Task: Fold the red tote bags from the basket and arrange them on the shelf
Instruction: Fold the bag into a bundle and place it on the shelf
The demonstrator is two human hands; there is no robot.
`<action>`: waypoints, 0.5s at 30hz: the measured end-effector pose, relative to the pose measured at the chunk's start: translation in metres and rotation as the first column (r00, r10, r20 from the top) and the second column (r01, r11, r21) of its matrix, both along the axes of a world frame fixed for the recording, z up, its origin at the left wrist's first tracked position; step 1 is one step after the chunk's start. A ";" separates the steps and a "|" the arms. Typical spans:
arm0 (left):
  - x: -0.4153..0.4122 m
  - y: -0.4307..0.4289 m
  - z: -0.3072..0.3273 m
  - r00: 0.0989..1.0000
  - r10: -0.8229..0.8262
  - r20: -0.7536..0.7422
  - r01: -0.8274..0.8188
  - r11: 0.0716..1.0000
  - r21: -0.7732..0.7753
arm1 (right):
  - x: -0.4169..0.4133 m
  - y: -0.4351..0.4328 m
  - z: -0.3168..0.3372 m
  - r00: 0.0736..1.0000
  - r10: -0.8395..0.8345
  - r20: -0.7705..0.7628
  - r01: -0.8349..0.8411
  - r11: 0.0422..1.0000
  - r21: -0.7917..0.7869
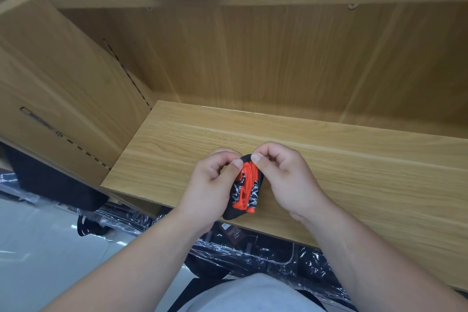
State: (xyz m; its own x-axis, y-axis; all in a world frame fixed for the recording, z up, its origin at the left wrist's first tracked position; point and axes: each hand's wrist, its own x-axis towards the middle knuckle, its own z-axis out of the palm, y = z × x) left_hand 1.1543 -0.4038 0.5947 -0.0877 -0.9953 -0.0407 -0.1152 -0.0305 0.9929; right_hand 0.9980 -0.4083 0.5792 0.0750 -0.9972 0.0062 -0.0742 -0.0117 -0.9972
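Tote bag pinched between left hand, right hand (above shelf).

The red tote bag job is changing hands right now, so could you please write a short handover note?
Left hand and right hand: both pinch one red tote bag, folded small, just above the shelf board near its front edge.
Done: this bag looks nearly folded.
Left: set it down on the shelf; no other folded bag shows there. The basket is out of view.
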 end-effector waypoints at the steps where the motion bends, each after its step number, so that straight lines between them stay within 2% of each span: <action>1: 0.000 0.001 0.000 1.000 -0.011 -0.004 0.011 1.000 -0.004 | 0.000 0.000 0.002 0.992 0.021 0.121 -0.030 0.997 0.076; 3: 0.002 0.001 0.000 0.999 -0.032 -0.006 0.032 0.999 -0.034 | -0.001 -0.002 0.006 0.937 0.044 0.347 -0.115 0.976 0.186; 6: 0.004 -0.001 -0.001 0.999 -0.053 -0.009 0.052 0.997 -0.054 | -0.004 -0.004 0.008 0.883 0.048 0.467 -0.171 0.960 0.223; 7: 0.004 -0.003 -0.002 0.999 -0.050 0.013 0.050 0.996 -0.070 | -0.005 -0.005 0.007 0.885 0.041 0.464 -0.163 0.960 0.226; 9: 0.004 -0.006 -0.006 0.980 -0.029 0.199 0.063 0.984 -0.167 | -0.005 -0.005 0.003 0.909 0.010 0.416 -0.115 0.967 0.228; 11: 0.000 -0.007 -0.009 0.936 -0.044 0.349 0.111 0.978 -0.175 | -0.004 -0.005 0.000 0.940 -0.030 0.339 -0.048 0.975 0.219; 13: -0.004 -0.005 -0.010 0.938 -0.063 0.340 0.097 0.992 -0.082 | -0.004 -0.004 -0.001 0.961 -0.047 0.274 -0.008 0.981 0.196; 15: -0.004 -0.002 -0.009 0.944 -0.041 0.329 0.079 0.992 -0.101 | -0.004 -0.003 0.000 0.965 -0.020 0.261 -0.026 0.985 0.171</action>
